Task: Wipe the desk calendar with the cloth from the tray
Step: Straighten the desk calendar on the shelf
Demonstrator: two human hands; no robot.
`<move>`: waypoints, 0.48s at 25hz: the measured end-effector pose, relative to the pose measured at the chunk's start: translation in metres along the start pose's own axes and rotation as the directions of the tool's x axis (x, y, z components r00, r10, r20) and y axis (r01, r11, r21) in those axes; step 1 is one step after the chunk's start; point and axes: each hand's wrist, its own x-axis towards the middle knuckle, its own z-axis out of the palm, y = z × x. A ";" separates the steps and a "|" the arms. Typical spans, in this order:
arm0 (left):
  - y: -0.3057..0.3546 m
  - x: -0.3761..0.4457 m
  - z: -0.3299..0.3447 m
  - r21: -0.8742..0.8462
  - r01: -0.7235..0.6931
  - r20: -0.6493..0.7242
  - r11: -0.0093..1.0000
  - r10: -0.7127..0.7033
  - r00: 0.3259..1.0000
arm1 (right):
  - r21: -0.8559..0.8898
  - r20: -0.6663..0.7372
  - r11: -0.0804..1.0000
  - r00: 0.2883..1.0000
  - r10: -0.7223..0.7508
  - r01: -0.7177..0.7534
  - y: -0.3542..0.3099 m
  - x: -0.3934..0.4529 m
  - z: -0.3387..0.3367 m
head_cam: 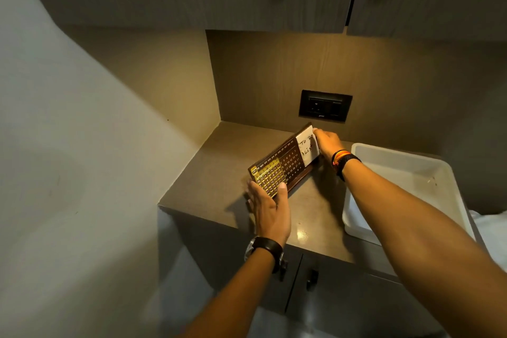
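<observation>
The desk calendar point(285, 163) is a dark wooden board with gold date tiles and a white "TO DO LIST" note at its right end. It stands tilted on the brown counter point(219, 173). My left hand point(270, 207) grips its lower left end, thumb on the front. My right hand point(327, 143) holds its upper right end, fingers wrapped behind it. The white tray point(428, 173) sits on the counter to the right, and the part I can see is empty. No cloth is visible; my right forearm hides part of the tray.
A black wall socket point(325, 105) sits on the back panel above the calendar. Overhead cabinets hang close above. A pale wall closes off the left side. Cabinet doors with dark knobs point(311, 280) are below the counter's front edge.
</observation>
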 end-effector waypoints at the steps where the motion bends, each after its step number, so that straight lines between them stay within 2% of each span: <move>1: 0.003 0.007 -0.006 -0.020 0.022 0.014 1.000 -0.022 1.000 | 0.022 -0.023 1.000 1.000 -0.001 0.002 -0.002 -0.006 -0.004; 5: 0.025 0.053 -0.041 -0.127 0.057 0.037 0.990 -0.053 0.998 | 0.055 -0.123 0.998 0.992 -0.010 0.016 -0.004 -0.035 -0.014; 9: 0.046 0.094 -0.061 -0.133 0.088 0.062 0.987 -0.080 0.995 | 0.067 -0.131 0.997 0.991 0.037 -0.028 0.016 -0.065 -0.010; 12: 0.050 0.112 -0.068 -0.104 0.080 0.131 0.991 -0.066 0.989 | 0.152 -0.210 0.987 0.974 0.090 -0.058 0.028 -0.083 -0.001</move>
